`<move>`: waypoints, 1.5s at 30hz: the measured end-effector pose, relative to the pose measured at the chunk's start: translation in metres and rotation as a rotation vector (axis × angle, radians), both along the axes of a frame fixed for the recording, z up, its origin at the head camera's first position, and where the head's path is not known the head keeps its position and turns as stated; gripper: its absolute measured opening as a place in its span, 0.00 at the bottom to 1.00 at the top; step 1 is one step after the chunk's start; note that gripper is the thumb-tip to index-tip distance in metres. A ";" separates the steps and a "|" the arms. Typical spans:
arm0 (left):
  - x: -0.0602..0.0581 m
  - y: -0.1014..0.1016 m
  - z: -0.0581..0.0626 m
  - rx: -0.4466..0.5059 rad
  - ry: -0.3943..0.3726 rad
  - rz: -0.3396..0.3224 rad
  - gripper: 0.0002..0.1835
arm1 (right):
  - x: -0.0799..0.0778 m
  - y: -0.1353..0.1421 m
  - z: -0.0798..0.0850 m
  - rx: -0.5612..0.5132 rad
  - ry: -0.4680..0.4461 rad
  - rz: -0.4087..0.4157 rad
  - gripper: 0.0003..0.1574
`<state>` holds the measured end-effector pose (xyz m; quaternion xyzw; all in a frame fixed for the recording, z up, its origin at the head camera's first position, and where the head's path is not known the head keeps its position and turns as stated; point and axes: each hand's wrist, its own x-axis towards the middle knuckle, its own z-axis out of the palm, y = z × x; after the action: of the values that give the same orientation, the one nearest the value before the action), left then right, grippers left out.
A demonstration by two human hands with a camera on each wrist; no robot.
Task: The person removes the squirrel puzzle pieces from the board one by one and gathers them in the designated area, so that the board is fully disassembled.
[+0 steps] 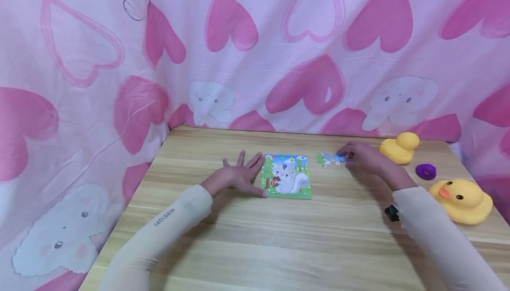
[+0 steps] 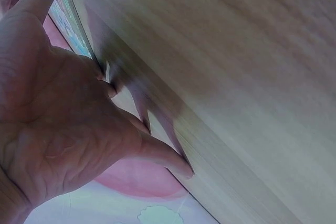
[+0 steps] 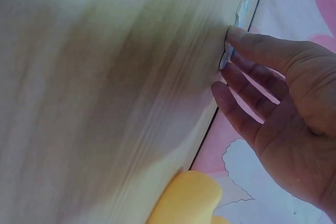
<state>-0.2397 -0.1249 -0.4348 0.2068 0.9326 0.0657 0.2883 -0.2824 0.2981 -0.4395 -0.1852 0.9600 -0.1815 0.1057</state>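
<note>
A square jigsaw puzzle with a grey squirrel among trees lies flat on the table. My left hand is spread at its left side, with the thumb by the lower-left corner and a fingertip by the upper left edge. In the left wrist view the left hand has its fingers stretched out against the tabletop. To the puzzle's right lie a few loose puzzle pieces. Over their right end my right hand has thumb and fingers bent around a small puzzle piece, pinching its edges at the table.
Two yellow rubber ducks stand at the right: a smaller duck facing away and a larger duck near the right forearm. Between them sits a purple ring. A pink heart-patterned curtain hangs behind the wooden table.
</note>
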 end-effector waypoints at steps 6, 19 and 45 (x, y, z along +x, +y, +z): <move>-0.001 0.000 0.001 -0.006 0.005 0.001 0.67 | -0.005 -0.006 0.011 -0.016 -0.052 -0.008 0.32; 0.000 0.000 -0.001 -0.008 0.006 0.002 0.67 | -0.007 -0.065 0.015 -0.039 0.012 0.085 0.31; 0.002 0.001 0.001 -0.001 0.008 0.005 0.68 | 0.009 -0.125 0.002 0.025 0.042 0.153 0.28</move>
<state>-0.2381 -0.1237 -0.4340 0.2046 0.9344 0.0650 0.2844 -0.2735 0.1728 -0.4378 -0.2602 0.9473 -0.1570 0.1014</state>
